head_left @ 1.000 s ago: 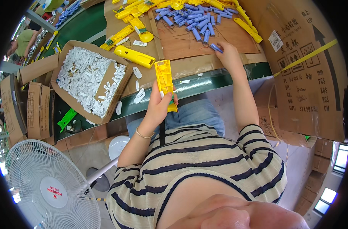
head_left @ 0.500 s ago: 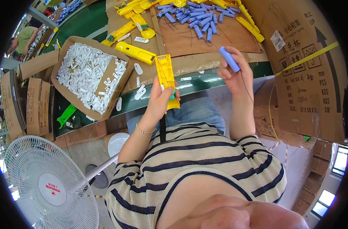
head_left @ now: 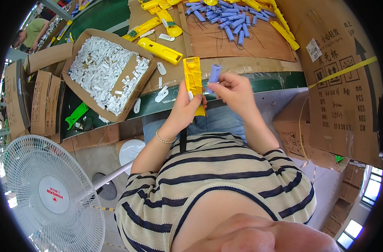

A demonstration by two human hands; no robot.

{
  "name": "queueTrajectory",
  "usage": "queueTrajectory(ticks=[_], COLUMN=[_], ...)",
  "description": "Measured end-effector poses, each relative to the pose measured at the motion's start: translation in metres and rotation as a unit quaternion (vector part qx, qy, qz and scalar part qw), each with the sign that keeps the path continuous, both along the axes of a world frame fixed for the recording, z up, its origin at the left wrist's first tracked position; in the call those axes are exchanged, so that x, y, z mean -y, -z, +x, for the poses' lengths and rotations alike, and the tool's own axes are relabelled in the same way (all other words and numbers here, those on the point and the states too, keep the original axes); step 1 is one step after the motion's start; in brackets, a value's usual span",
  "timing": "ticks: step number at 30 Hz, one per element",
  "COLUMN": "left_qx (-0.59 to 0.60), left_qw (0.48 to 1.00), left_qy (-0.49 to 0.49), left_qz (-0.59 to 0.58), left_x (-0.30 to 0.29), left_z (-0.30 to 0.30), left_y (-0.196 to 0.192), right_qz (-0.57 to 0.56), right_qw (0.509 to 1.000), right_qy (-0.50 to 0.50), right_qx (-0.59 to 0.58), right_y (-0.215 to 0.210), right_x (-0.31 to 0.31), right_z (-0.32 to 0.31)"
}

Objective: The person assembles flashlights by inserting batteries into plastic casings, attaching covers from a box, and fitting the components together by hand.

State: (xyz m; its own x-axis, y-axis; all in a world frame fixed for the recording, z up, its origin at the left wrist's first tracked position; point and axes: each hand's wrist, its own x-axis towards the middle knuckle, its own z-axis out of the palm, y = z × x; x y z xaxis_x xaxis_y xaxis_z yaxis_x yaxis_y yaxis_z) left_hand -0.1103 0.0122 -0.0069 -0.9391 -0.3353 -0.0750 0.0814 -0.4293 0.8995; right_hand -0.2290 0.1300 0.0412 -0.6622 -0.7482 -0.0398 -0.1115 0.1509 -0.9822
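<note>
My left hand (head_left: 187, 105) is closed around the lower part of a yellow plastic housing (head_left: 192, 75), an open half shell with ribs inside, held upright above my lap. Just right of its upper part, a blue cylindrical battery cell (head_left: 214, 74) is pinched in the fingers of my right hand (head_left: 231, 90). The cell stands nearly upright, beside the housing and apart from it. A thin dark wire hangs below the housing. On the bench beyond lie a pile of similar blue cells (head_left: 229, 19) with thin wires and a closed-looking yellow housing (head_left: 160, 51).
A cardboard box (head_left: 145, 77) full of small white plastic pieces stands at the left. Loose white tags (head_left: 161, 94) lie on the bench edge. A large carton (head_left: 338, 92) rises at the right. Near my left elbow is a white fan (head_left: 52, 195); a green part (head_left: 77, 115) lies behind it.
My right hand has brought the blue battery cell left and down, close to the housing, and turned it more upright. My left hand still holds the housing. The view has shifted slightly.
</note>
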Motion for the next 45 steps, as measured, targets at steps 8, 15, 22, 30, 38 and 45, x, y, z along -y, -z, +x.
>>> queueTrajectory(ticks=[8, 15, 22, 30, 38, 45], left_qx=[0.012, 0.007, -0.002, 0.023, -0.041, 0.124], left_qw=[0.985, 0.966, 0.931, 0.983, 0.973, 0.818], left_qy=[-0.006, -0.032, -0.079, 0.055, 0.136, 0.049], left_qz=[-0.172, -0.257, -0.356, -0.171, -0.183, -0.560], left_x=[-0.007, -0.008, -0.005, 0.006, 0.012, 0.094], left_z=[-0.001, 0.000, -0.002, 0.010, 0.026, 0.063], left_y=[-0.004, -0.001, 0.004, -0.007, -0.001, -0.071], right_qz=[0.064, 0.115, 0.174, 0.103, -0.113, -0.248], right_qw=[0.996, 0.986, 0.975, 0.971, 0.925, 0.920], right_qy=[0.031, -0.024, -0.060, -0.153, -0.179, -0.025], right_qx=[-0.055, -0.115, -0.126, 0.150, 0.315, 0.302], right_y=[0.001, -0.005, -0.023, 0.004, 0.028, 0.034], right_x=[0.016, 0.018, 0.022, 0.025, 0.021, -0.006], right_z=[0.019, 0.014, 0.012, -0.023, 0.007, -0.043])
